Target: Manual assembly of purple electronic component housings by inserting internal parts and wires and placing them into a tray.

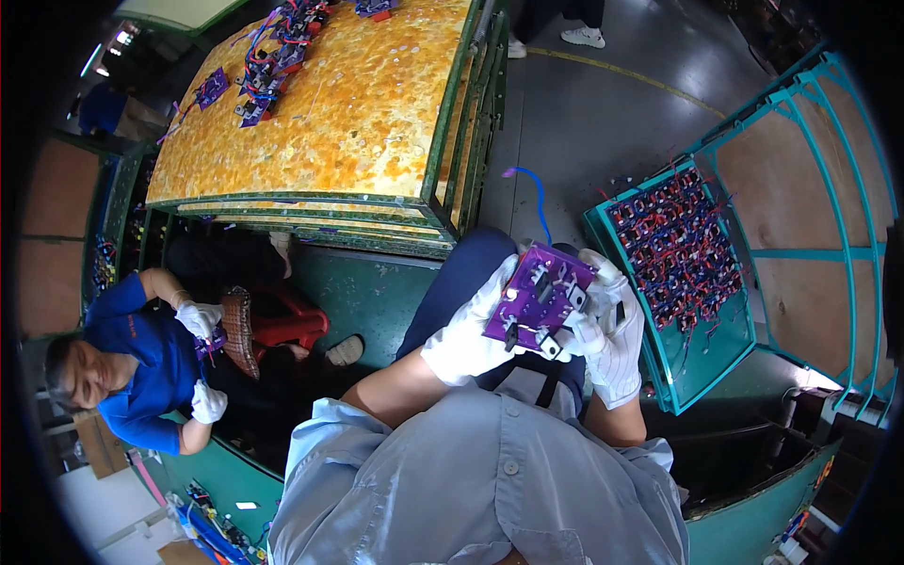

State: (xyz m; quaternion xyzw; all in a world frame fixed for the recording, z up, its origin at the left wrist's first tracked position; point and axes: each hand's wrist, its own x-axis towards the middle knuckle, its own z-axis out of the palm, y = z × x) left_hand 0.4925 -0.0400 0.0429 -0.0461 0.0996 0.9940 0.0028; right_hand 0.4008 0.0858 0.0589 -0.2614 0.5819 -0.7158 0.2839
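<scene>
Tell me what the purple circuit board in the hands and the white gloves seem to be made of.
The purple circuit board looks like rigid laminate with a glossy purple coating, carrying white and dark parts. The white gloves, on the left hand and right hand, look like knitted fabric: matte, ribbed.

Open floor [603,113] is left behind the teal tray [692,377] (packed with boards), hemmed leftward by the stacked panels [377,113].

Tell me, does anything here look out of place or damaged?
Nothing stands out. Both gloved hands, left hand and right hand, hold a purple circuit board. More boards lie packed in the teal tray at the right.
</scene>
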